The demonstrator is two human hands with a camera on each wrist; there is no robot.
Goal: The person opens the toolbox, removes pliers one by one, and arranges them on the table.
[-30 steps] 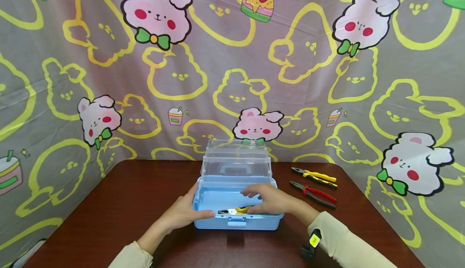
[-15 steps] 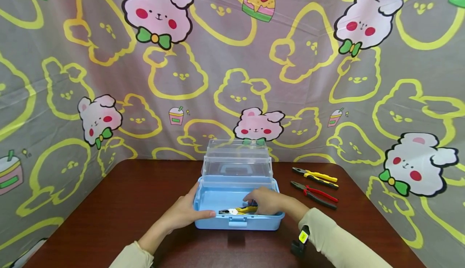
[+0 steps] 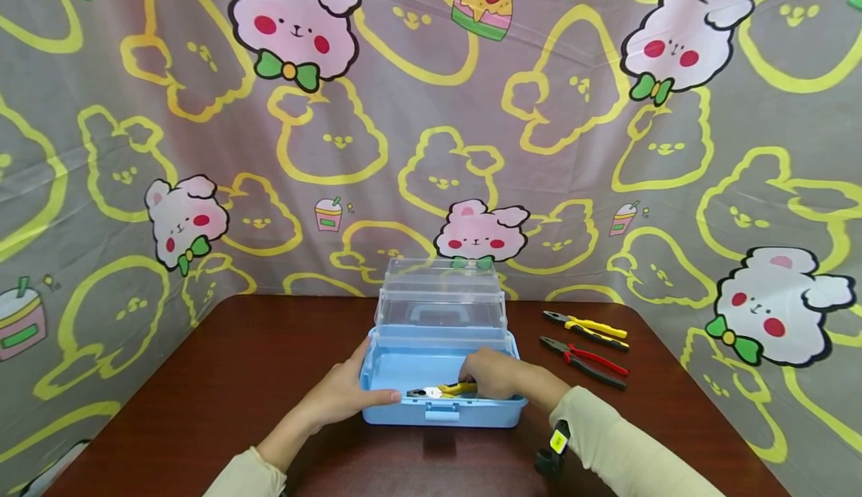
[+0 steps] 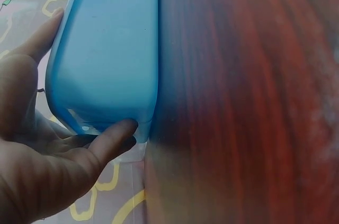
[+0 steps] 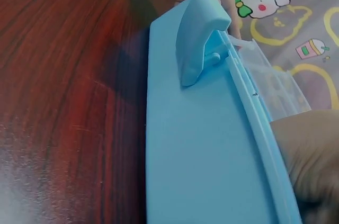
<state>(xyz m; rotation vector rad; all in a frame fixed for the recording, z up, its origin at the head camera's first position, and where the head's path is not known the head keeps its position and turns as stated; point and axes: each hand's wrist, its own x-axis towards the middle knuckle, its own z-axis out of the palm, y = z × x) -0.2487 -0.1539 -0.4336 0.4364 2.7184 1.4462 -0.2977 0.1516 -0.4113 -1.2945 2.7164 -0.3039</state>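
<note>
A: While the left hand point(image 3: 343, 392) braces the box point(image 3: 441, 406), how do its fingers lie?
B: Fingers curl round the box's left front corner, thumb along the front wall; the wrist view shows fingers point(image 4: 114, 139) pressed against the blue wall point(image 4: 114, 60).
A: And the right hand point(image 3: 494, 375)?
B: Inside the box, fingers curled narrow over the handles of the pliers point(image 3: 441, 390). The pliers lie in the box, jaws pointing away from those fingers toward the left hand.
A: Beyond the right fingers?
B: Two more pliers, yellow point(image 3: 586, 329) and red point(image 3: 582, 361), lie on the counter point(image 3: 236, 377), well apart from them. The clear lid point(image 3: 441, 306) stands open behind the fingers.
</note>
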